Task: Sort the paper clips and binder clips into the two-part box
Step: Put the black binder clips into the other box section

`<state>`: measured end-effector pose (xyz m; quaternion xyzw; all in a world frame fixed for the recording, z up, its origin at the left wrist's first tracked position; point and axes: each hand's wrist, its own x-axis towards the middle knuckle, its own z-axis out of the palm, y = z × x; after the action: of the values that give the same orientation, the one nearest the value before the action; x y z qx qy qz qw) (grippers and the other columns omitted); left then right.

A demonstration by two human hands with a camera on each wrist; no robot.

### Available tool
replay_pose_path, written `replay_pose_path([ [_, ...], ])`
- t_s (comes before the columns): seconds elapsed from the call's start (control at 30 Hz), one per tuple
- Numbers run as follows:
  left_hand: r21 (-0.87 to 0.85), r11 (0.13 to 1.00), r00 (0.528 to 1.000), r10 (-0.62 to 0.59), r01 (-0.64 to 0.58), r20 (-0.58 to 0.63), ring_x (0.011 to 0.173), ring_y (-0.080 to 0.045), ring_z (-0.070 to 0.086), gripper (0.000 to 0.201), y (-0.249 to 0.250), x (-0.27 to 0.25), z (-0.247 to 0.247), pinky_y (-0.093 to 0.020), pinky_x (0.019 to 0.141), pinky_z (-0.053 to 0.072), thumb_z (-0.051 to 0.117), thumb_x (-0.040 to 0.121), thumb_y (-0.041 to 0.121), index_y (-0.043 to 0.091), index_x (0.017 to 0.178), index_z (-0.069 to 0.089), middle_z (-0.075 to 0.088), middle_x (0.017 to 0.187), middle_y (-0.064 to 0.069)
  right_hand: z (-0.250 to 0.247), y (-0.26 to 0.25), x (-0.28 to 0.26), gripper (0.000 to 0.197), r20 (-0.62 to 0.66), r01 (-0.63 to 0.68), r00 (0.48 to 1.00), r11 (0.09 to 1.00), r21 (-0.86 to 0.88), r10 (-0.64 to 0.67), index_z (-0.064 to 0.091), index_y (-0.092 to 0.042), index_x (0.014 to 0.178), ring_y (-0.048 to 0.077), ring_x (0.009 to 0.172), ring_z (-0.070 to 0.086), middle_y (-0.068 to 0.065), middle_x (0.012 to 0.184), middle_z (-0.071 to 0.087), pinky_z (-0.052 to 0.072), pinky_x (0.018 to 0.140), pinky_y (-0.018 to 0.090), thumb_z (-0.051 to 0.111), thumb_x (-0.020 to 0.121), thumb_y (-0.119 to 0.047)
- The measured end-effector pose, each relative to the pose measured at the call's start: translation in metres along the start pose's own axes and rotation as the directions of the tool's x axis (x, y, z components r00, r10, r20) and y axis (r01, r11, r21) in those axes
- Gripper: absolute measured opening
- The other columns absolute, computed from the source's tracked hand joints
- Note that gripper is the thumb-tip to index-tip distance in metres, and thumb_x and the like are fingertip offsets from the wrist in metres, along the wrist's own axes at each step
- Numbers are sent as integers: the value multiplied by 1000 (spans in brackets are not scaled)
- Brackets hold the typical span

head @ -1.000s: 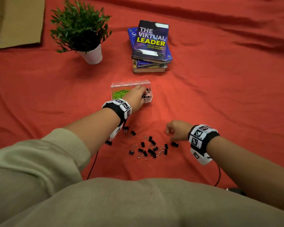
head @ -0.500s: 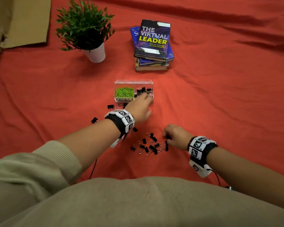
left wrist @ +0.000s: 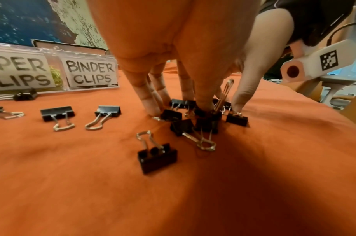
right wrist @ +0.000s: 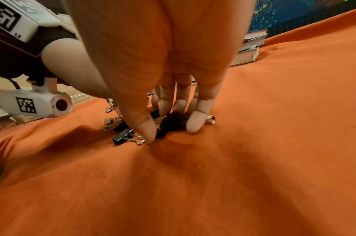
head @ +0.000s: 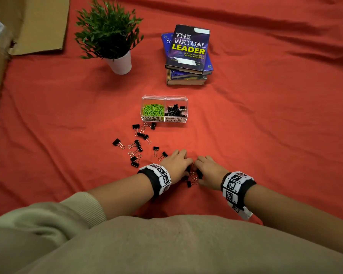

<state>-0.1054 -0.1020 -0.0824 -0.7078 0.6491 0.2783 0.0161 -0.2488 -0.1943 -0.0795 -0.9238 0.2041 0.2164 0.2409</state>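
The clear two-part box [head: 164, 98] holds green paper clips [head: 153, 110] in its left part and black binder clips [head: 175, 111] in its right part, labelled BINDER CLIPS [left wrist: 90, 73]. Loose binder clips [head: 137, 143] lie scattered in front of it on the red cloth. Nearer me, both hands meet over a small pile of binder clips [left wrist: 205, 123]. My left hand [head: 176, 163] points down, thumb and fingers [left wrist: 152, 105] closing round the pile. My right hand [right wrist: 171, 126] pinches black clips [right wrist: 174, 120] between thumb and fingers.
A stack of books [head: 188, 56] and a potted plant [head: 111, 38] stand behind the box. Flattened cardboard [head: 28, 24] lies at the far left. Two loose clips [left wrist: 82, 115] lie left of my left hand. My beige-clad lap fills the near edge.
My left hand has come back from the box's right part to the pile beside my right hand. The right hand has stayed at the pile. The view has tilted, showing more scattered clips.
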Motion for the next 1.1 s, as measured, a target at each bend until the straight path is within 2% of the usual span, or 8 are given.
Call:
replay_pose_path([
  [0.3,-193,978,996,-90,84,-24,101,-32,54,25,-13,5,-3,-44,83,47,65,84,19,11,103,51,45,109,-10,-9,0,15,22,-37,3,999,979,204,4,49,-17,84,18,81,47,0,87,51,38,72,25,61,71,-6],
  [0.43,-228,971,995,-89,76,-45,101,-32,56,24,-23,6,-6,-40,85,46,66,83,18,7,101,55,54,107,-11,-13,4,25,22,-64,-60,995,954,295,82,48,-22,77,16,69,49,-9,69,49,34,56,15,61,71,-5],
  [0.57,-344,931,978,-174,124,-119,97,-24,58,17,-36,8,-19,-29,83,44,69,81,15,11,96,62,60,103,-6,-24,6,36,21,-110,-76,986,924,374,126,52,-19,78,15,66,50,-10,68,49,34,55,15,67,71,-7],
  [0.67,-462,875,937,-271,144,-220,89,-18,59,9,-49,18,-48,-29,82,49,69,81,14,16,87,62,59,94,1,-36,6,50,21,-146,-127,957,818,560,249,55,-16,76,10,54,51,-9,61,52,36,49,10,71,70,-3],
  [0.77,-526,839,884,-346,141,-315,87,-15,59,10,-65,38,-83,-28,81,50,70,80,12,16,87,63,63,96,-1,-58,3,67,27,-141,-123,920,609,783,367,52,-16,71,0,41,56,0,59,58,46,46,18,68,73,5],
  [0.87,-532,833,847,-386,150,-366,85,-16,59,10,-78,58,-108,-25,78,48,67,82,8,12,90,64,65,98,-4,-90,0,86,31,-167,-45,891,447,893,423,50,-15,69,7,41,61,9,62,57,52,46,23,66,74,12],
  [0.97,-486,862,862,-352,146,-365,92,-24,61,14,-83,73,-115,-30,82,48,61,81,1,9,92,65,65,99,-10,-119,-4,105,31,-256,56,861,418,907,440,51,-13,68,15,47,62,9,64,57,55,55,29,67,72,13],
  [1.1,-407,904,881,-296,133,-369,101,-30,56,21,-83,77,-109,-33,89,43,53,81,-5,4,97,63,59,107,-16,-138,-9,128,31,-328,100,829,457,884,452,50,-15,66,13,48,60,4,64,56,54,61,35,67,71,10],
])
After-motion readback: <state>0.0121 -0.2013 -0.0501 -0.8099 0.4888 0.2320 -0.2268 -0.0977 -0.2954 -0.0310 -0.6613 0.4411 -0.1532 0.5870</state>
